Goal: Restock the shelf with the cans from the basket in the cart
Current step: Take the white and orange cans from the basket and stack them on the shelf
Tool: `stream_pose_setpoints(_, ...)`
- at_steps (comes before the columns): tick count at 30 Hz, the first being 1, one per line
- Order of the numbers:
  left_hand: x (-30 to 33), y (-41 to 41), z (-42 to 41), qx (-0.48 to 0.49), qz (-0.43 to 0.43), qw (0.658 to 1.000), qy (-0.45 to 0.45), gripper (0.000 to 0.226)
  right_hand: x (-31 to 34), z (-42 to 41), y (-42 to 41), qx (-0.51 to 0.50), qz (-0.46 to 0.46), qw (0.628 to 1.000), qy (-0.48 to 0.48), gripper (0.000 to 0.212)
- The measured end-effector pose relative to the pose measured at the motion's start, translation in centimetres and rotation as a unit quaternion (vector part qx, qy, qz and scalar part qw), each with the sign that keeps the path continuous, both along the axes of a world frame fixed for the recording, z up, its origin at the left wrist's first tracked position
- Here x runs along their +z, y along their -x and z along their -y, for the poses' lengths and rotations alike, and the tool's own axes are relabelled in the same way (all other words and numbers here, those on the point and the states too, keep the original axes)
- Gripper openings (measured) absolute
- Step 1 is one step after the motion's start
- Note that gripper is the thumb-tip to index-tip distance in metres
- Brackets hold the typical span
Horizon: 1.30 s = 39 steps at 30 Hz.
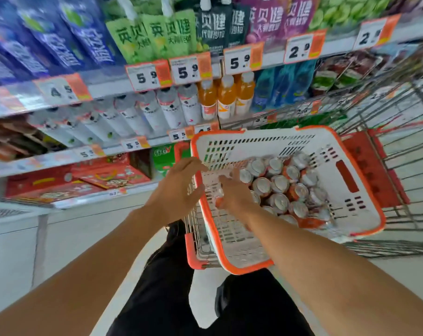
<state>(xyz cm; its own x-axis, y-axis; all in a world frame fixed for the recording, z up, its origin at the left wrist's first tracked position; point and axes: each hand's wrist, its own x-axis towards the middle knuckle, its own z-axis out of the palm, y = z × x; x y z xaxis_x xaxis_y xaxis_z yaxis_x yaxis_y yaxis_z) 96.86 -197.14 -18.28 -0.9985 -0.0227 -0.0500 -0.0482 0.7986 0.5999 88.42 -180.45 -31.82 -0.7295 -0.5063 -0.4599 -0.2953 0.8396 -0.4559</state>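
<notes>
Head view: hands over basket

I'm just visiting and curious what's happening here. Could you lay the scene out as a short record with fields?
place: shop aisle beside stocked shelves
container: white basket with orange rim, resting on a wire cart
contents: many cans, tops up, crowded at one side
left hand: open, fingers spread at the basket's near rim, holding nothing
right hand: inside the basket by the cans; blurred, grip unclear
</notes>
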Motion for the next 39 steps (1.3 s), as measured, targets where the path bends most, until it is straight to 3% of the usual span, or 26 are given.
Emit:
stream_pose_setpoints(5, 0.4, -0.8, 1.5, 0.059, -0.003, 0.997, -0.051, 0.038, 1.7, -1.6, -0.1, 0.059, 0.026, 0.996, 0.058, 0.072)
stream_pose_setpoints(9, 2.2, -0.3, 2.0, 0.096, 0.031, 0.990, -0.099, 0.043, 7.1, -2.8, 0.1, 0.003, 0.047, 0.989, 0.140, 0.071)
stream_pose_setpoints(12, 6.4, 1.4, 2.5, 0.072, 0.098, 0.980, -0.156, 0.063, 16.0, -4.1, 2.3, 0.028, 0.023, 0.985, 0.169, 0.069)
stream_pose_setpoints(14, 11.2, 3.0, 2.4, -0.017, 0.172, 0.960, -0.220, 0.080, 24.1, -4.8, 4.1, 0.071, 0.024, 0.980, 0.183, 0.068)
stream_pose_setpoints(16, 16.9, 4.5, 1.7, -0.112, 0.217, 0.949, -0.200, 0.086, 33.1, -4.6, 5.1, 0.125, 0.036, 0.973, 0.193, 0.068)
stream_pose_setpoints(17, 20.5, 5.4, 1.4, -0.144, 0.204, 0.955, -0.160, 0.086, 37.7, -4.1, 5.6, 0.153, 0.024, 0.969, 0.192, 0.067)
stream_pose_setpoints(19, 26.8, 6.3, 1.0, -0.146, 0.161, 0.967, -0.134, 0.065, 45.6, -2.8, 6.0, 0.196, 0.000, 0.962, 0.190, 0.066)
stream_pose_setpoints(22, 36.1, 5.8, 2.1, -0.091, 0.051, 0.973, -0.204, 0.037, 56.2, -0.8, 6.0, 0.226, -0.079, 0.938, 0.252, 0.074)
stream_pose_setpoints(26, 46.0, 5.9, 5.2, 0.032, -0.156, 0.939, -0.305, 0.041, 64.7, 4.4, 6.8, 0.169, -0.156, 0.882, 0.411, 0.070)
stream_pose_setpoints(30, 56.6, 7.8, 10.1, 0.116, -0.311, 0.897, -0.292, 0.023, 72.1, 10.4, 7.0, 0.108, -0.250, 0.817, 0.509, 0.054)
stream_pose_setpoints(32, 60.3, 9.1, 12.5, 0.167, -0.339, 0.882, -0.281, 0.021, 74.2, 12.5, 8.0, 0.074, -0.282, 0.814, 0.502, 0.038)
stream_pose_setpoints(35, 64.1, 11.9, 16.1, 0.213, -0.336, 0.866, -0.303, 0.019, 75.3, 15.2, 10.3, 0.065, -0.271, 0.845, 0.457, 0.010)
stream_pose_setpoints(39, 66.9, 16.9, 20.9, 0.256, -0.296, 0.885, -0.252, 0.059, 75.6, 18.3, 12.6, 0.064, -0.246, 0.859, 0.445, 0.005)
